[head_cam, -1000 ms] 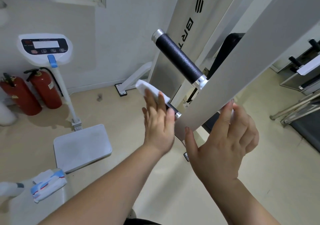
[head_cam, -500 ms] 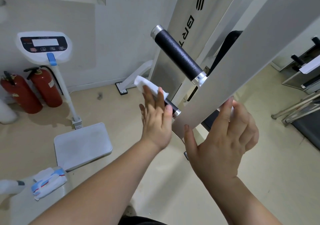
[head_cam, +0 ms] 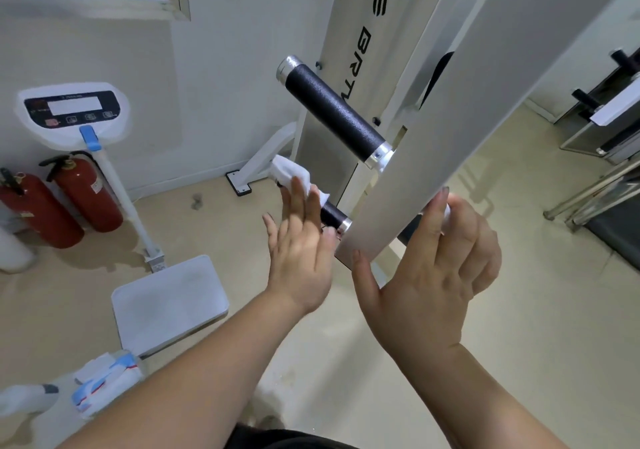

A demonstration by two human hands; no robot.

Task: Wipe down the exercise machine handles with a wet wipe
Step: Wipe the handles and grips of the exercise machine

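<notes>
**A:** Starting from the left, what was noted?

**B:** A wipe packet [head_cam: 104, 384] was seen at the lower left corner, and a weighing scale [head_cam: 69, 109] beyond it. Both were well apart from the work, and neither was touched.

**A:** And where was the wet wipe found?

**B:** The wet wipe [head_cam: 291, 173] was found draped over the free end of the lower handle [head_cam: 331, 215]. It was pressed there by the left hand [head_cam: 301, 248], whose fingers were held straight and laid flat, not wrapped round.

**A:** How was the handle's axis judged?

**B:** It was seen to run from the upper left, under the wipe, down and right to a chrome collar [head_cam: 344, 224] at the white frame bar [head_cam: 450, 144]. A short black stretch was left bare between the fingertips and that collar. A stroke along the axis, down and to the right, was therefore judged to be what the next pass would call for. The left hand was plainly the nearer one. The upper handle [head_cam: 337, 109], parallel and above, was touched by neither hand.

**A:** What could not be made out?

**B:** The right hand [head_cam: 433, 261]. Its thumb was spread on the bar's near side and its fingers were curled behind the far edge, beside a white scrap [head_cam: 447, 211]. Whether anything was gripped there could not be told, since that side was hidden by the bar.
</notes>
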